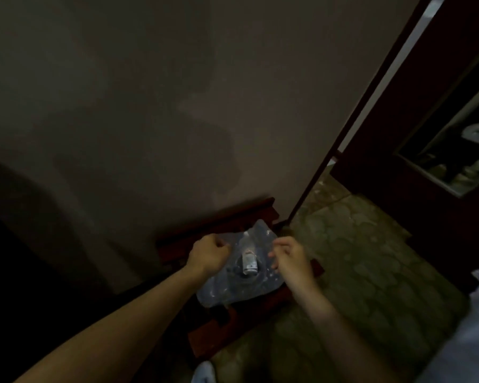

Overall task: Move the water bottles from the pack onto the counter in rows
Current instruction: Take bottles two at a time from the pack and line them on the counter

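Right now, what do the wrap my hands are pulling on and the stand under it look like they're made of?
The wrap looks like thin clear plastic film: see-through, crinkled and glinting, with a bottle visible through it. The left hand and right hand each pinch an edge. The stand seems dark reddish wood with a dull sheen, though the dim light leaves that uncertain.

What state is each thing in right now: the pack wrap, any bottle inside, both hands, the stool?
Plastic pack wrap: crumpled, pulled apart at the top.
Water bottle: one visible, inside the wrap.
Left hand: fingers curled, gripping the wrap's left edge.
Right hand: pinching the wrap's right edge.
Wooden stool: upright, bearing the pack.
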